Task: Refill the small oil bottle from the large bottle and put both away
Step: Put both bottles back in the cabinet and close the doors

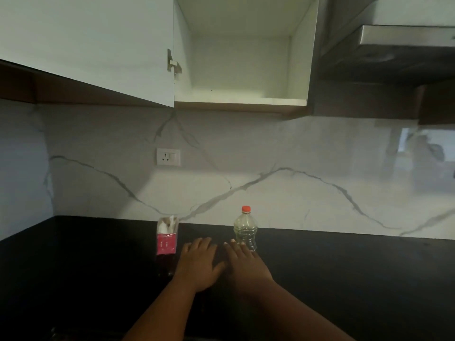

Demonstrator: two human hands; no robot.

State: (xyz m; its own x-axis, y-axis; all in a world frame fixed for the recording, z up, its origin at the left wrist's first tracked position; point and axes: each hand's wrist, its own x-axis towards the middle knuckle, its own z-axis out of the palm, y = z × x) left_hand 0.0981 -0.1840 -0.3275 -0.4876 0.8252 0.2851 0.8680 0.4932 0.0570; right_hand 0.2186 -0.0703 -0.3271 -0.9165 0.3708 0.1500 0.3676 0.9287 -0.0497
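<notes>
A clear plastic bottle point(245, 228) with a red cap stands upright on the black counter point(344, 279) near the marble backsplash; it holds a little pale liquid. My right hand point(243, 262) lies flat on the counter with straight fingers, its fingertips just in front of the bottle's base. My left hand point(199, 262) lies flat beside it, thumb toward the right hand, holding nothing. Only this one bottle is in view.
A pink tissue pack point(167, 236) stands left of my left hand. Above, a white wall cabinet point(241, 70) is open and bare inside, its door point(98, 45) swung left. A wall socket point(168, 157) sits on the backsplash. A range hood point(403, 45) hangs at upper right.
</notes>
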